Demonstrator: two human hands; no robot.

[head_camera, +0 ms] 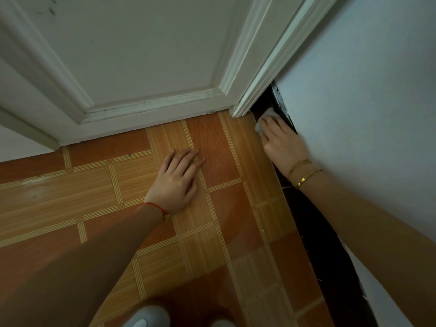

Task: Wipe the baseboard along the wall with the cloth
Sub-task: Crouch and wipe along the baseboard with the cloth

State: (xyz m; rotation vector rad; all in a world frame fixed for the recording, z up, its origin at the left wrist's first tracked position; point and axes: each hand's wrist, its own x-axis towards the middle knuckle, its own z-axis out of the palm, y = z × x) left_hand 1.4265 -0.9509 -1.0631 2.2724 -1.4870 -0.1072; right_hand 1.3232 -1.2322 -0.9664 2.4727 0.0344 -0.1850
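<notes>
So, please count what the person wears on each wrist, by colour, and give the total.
Gold bracelets, on the right hand's wrist: 2
Red string, on the left hand's wrist: 1
Total: 3

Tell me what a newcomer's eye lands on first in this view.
First, the right hand pressing a white cloth against the dark baseboard, right where it meets the white door frame. Next, the left hand lying flat on the orange patterned floor at centre, below the closed white door.
</notes>
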